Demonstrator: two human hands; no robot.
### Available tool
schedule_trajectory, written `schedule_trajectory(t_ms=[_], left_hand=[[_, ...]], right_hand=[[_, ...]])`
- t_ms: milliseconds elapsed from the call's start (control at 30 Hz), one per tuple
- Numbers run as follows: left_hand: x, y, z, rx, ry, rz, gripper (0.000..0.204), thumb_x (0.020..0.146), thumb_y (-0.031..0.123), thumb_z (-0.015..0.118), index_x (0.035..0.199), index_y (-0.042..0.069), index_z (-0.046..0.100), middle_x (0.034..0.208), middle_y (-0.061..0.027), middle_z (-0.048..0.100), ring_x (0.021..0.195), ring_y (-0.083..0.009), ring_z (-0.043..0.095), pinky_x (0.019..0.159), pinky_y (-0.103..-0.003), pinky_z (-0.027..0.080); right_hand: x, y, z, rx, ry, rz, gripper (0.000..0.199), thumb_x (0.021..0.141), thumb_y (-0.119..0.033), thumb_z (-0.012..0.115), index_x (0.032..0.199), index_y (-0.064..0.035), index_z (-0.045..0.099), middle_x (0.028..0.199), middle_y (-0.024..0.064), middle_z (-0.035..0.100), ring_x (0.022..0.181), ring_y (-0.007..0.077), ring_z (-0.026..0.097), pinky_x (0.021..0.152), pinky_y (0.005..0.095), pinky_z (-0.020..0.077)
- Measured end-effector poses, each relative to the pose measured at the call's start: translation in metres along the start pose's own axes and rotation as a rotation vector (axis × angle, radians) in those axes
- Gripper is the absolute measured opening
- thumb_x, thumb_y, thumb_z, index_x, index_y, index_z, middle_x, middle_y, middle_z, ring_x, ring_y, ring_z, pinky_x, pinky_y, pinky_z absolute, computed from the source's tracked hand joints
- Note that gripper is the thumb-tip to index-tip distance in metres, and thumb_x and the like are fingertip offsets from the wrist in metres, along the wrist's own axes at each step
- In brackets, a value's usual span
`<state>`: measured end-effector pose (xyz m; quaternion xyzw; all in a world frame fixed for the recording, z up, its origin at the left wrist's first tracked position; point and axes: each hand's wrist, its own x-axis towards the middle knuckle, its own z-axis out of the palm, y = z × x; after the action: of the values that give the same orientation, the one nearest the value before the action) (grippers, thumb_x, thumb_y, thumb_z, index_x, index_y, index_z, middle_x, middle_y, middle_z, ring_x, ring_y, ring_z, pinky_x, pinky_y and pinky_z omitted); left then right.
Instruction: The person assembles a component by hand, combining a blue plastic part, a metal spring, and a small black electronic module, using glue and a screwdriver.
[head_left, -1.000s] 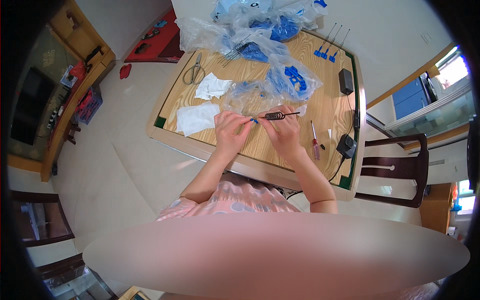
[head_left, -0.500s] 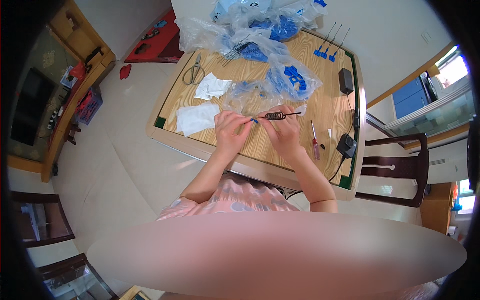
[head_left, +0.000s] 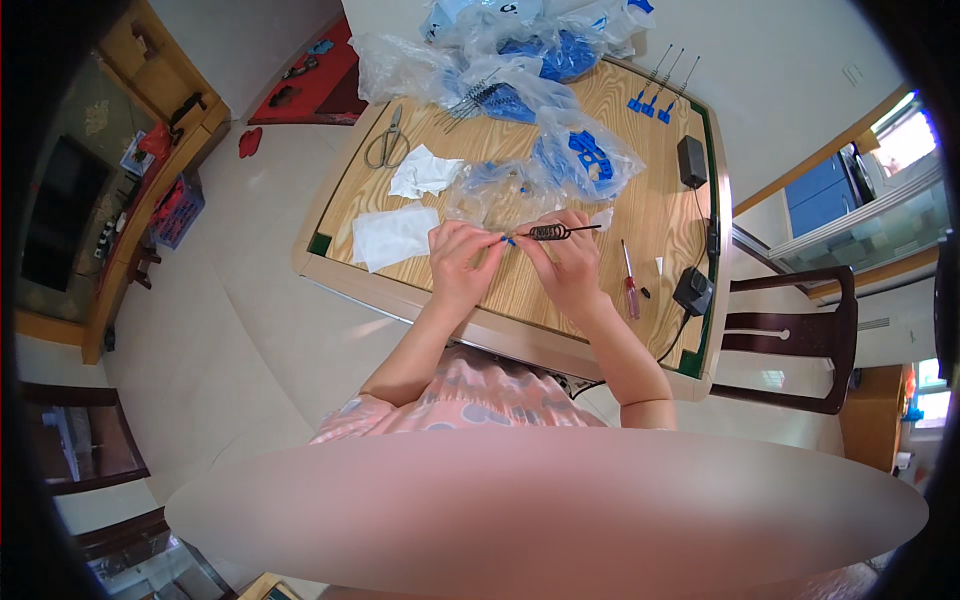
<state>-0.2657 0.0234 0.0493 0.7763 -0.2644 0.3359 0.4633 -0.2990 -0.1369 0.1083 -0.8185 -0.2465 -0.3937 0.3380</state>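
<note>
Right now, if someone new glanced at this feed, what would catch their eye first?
The two hands meeting mid-table: the left hand pinches a small blue piece, and the right hand holds a thin metal spring rod by its coil. Behind them, clear plastic bags of blue parts crowd the far edge of the wooden table. Scissors lie far left; a red screwdriver lies right.

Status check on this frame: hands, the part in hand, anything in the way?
Left hand pinching blue piece. Right hand gripping coiled wire rod. Red screwdriver alongside, not blocking.
</note>
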Motion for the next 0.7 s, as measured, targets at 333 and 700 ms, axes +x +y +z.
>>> schedule_trajectory(t_ms=[333, 700], left_hand=[[-0.0012, -0.0029, 0.0023, 0.003, -0.001, 0.001, 0.017, 0.067, 0.007, 0.080, 0.079, 0.010, 0.070, 0.079, -0.0010, 0.065, 0.082, -0.0214, 0.058, 0.077, -0.035, 0.039], [-0.0006, -0.0006, 0.0013, -0.006, -0.009, -0.012, 0.016, 0.067, 0.006, 0.079, 0.079, 0.010, 0.070, 0.079, -0.0004, 0.065, 0.082, -0.0212, 0.058, 0.078, -0.035, 0.039]], right_hand=[[-0.0021, 0.0043, 0.0016, -0.010, 0.006, -0.012, 0.018, 0.072, -0.009, 0.077, 0.075, -0.0040, 0.060, 0.077, 0.0076, 0.062, 0.075, 0.0264, 0.057, 0.074, 0.0386, 0.0420], [-0.0030, 0.0053, 0.0007, -0.014, 0.006, -0.010, 0.019, 0.072, -0.008, 0.077, 0.075, -0.0038, 0.059, 0.077, 0.0084, 0.061, 0.075, 0.0271, 0.057, 0.073, 0.0395, 0.0423]])
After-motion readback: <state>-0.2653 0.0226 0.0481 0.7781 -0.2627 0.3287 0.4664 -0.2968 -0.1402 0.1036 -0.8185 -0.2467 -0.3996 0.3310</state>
